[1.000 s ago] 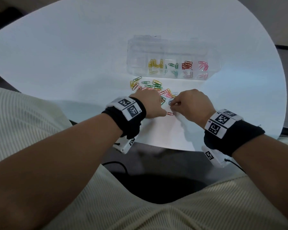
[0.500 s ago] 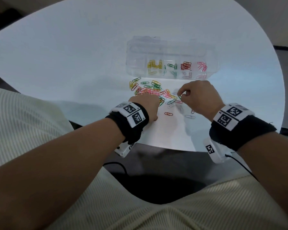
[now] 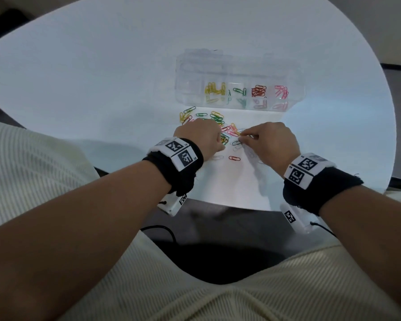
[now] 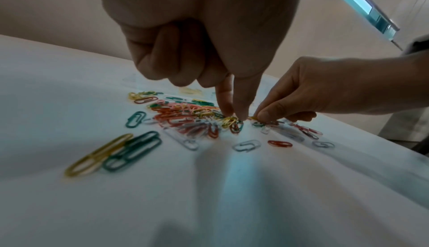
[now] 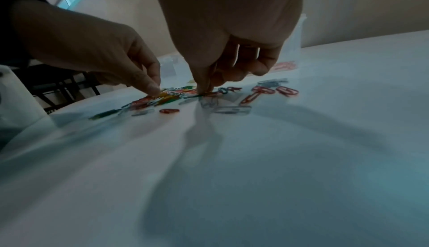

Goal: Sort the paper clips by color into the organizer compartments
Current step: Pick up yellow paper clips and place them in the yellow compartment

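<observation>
A clear organizer (image 3: 239, 66) lies at the back of the white table; its front compartments hold yellow (image 3: 214, 89), green (image 3: 240, 91), red (image 3: 258, 91) and pink (image 3: 281, 91) clips. A mixed pile of paper clips (image 3: 218, 122) lies on a paper sheet in front of it. My left hand (image 4: 234, 117) has thumb and forefinger tips together on a yellow clip (image 4: 230, 122) in the pile, the other fingers curled. My right hand (image 5: 204, 90) pinches a clip at the pile's right edge. The two hands' fingertips nearly meet.
A lone red clip (image 3: 234, 158) and pale clips (image 4: 247, 145) lie nearer me. A yellow and a green clip (image 4: 130, 152) lie apart at the left. The table edge (image 3: 241, 206) is close behind my wrists; my lap lies below.
My right hand has come back left from the pile's far right side to its right edge. My left hand has shifted a little forward over the pile.
</observation>
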